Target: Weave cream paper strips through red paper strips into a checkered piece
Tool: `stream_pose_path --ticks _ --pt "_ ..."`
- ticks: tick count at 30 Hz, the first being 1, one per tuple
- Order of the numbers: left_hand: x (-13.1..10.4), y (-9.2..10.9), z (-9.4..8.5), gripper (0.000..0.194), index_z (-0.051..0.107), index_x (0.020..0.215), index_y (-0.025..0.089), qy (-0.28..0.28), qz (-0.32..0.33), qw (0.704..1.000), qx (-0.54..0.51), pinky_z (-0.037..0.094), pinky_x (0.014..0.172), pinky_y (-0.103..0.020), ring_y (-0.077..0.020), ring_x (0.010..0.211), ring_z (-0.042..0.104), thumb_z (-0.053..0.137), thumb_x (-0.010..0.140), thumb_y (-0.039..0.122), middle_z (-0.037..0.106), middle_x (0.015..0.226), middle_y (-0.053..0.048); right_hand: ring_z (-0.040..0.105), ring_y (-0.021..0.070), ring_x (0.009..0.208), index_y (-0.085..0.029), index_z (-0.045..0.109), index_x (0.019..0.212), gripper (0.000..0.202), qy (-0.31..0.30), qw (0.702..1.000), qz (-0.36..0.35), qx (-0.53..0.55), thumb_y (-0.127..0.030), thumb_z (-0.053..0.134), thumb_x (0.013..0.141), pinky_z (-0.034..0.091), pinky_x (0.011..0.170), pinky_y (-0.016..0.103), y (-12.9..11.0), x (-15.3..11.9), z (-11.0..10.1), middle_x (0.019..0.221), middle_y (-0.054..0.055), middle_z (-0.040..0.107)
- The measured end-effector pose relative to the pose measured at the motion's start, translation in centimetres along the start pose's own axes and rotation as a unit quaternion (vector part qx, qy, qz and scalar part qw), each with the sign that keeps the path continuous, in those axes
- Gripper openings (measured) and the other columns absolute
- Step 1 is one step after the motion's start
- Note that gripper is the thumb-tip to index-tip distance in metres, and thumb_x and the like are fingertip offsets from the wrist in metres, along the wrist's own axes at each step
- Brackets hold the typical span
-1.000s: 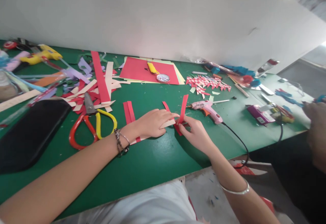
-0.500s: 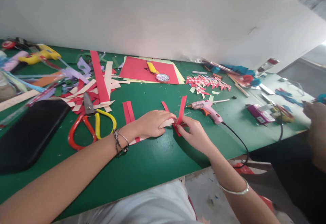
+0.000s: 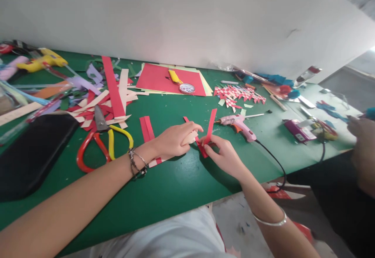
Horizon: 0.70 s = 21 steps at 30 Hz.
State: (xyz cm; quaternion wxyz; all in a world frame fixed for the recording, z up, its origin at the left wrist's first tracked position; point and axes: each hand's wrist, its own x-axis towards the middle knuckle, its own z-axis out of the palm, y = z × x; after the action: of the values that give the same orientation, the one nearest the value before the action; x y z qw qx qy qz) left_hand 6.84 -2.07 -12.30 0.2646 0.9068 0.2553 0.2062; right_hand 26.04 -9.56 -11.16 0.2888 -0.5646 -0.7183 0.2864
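My left hand (image 3: pixel 177 138) is closed on a cream paper strip (image 3: pixel 190 137), whose end shows between the fingers. Under that wrist lie red paper strips (image 3: pixel 147 129), crossed by a cream strip near the table's front. Just to the right, my right hand (image 3: pixel 224 152) pinches a folded red paper strip (image 3: pixel 211 125) between thumb and fingers. One end of it stands up beside the fingers, and another piece slants away to the upper left. A pink glue gun (image 3: pixel 238 125) lies beyond my right hand, its cord trailing right.
Scissors (image 3: pixel 101 121) with red and yellow handles lie left, beside a black case (image 3: pixel 38 152) and a pile of paper strips (image 3: pixel 114 94). Red sheets (image 3: pixel 158 80) carry a yellow cutter (image 3: pixel 175 76). Woven red-and-white pieces (image 3: pixel 237 94) lie behind. Another person's hand (image 3: pixel 361 133) is at right.
My left hand has drawn slightly left with the cream strip, away from the folded red strip. My right hand still pinches the red strip. The view has shifted a little.
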Motion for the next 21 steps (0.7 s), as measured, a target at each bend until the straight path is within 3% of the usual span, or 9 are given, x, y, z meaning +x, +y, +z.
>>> stream_pose_path --ticks 5,12,15,18,21 --pt "0.0 0.0 0.0 0.054 0.042 0.116 0.023 0.009 -0.007 1.000 -0.007 0.046 0.076 -0.029 -0.0207 0.094 0.060 0.045 0.064 0.008 0.060 0.108 -0.003 0.061 0.0156 0.075 -0.019 0.059 0.084 0.014 0.000 1.000 -0.008 0.003 -0.014 0.046 0.082 0.045 0.070 0.027 0.1 -0.3 0.2 0.087 0.003 0.068" --pt "0.0 -0.3 0.2 0.050 0.043 0.116 0.022 0.004 -0.008 1.000 -0.016 0.046 0.077 -0.032 -0.0218 0.090 0.061 0.051 0.068 0.014 0.060 0.108 -0.004 0.060 0.0171 0.081 -0.019 0.057 0.082 0.010 -0.033 0.998 -0.057 0.013 -0.014 0.048 0.083 0.046 0.075 0.030 -0.3 -0.3 0.6 0.083 0.003 0.065" --pt "0.0 -0.3 0.1 0.049 0.043 0.116 0.022 -0.002 -0.001 1.000 -0.028 0.046 0.074 -0.030 -0.0212 0.088 0.062 0.053 0.068 0.015 0.059 0.111 -0.006 0.060 0.0163 0.086 -0.020 0.058 0.084 0.013 -0.048 0.994 -0.082 0.049 -0.013 0.047 0.084 0.046 0.077 0.029 -0.5 -0.3 0.7 0.091 0.004 0.064" --pt "0.0 -0.1 0.1 0.045 0.043 0.115 0.022 -0.002 -0.007 0.999 -0.043 0.047 0.072 -0.030 -0.0212 0.088 0.061 0.052 0.071 0.016 0.060 0.108 -0.006 0.058 0.0151 0.086 -0.020 0.061 0.084 0.014 -0.038 0.993 -0.087 0.068 -0.014 0.049 0.085 0.046 0.072 0.027 -0.5 -0.3 0.9 0.100 0.006 0.061" --pt "0.0 -0.1 0.1 0.049 0.043 0.117 0.022 0.011 -0.013 0.999 -0.044 0.047 0.077 -0.032 -0.0224 0.092 0.060 0.050 0.069 0.015 0.060 0.106 -0.005 0.054 0.0133 0.073 -0.020 0.064 0.083 0.011 -0.001 0.997 -0.048 0.068 -0.019 0.053 0.083 0.044 0.062 0.025 -0.2 -0.1 1.0 0.087 0.004 0.057"
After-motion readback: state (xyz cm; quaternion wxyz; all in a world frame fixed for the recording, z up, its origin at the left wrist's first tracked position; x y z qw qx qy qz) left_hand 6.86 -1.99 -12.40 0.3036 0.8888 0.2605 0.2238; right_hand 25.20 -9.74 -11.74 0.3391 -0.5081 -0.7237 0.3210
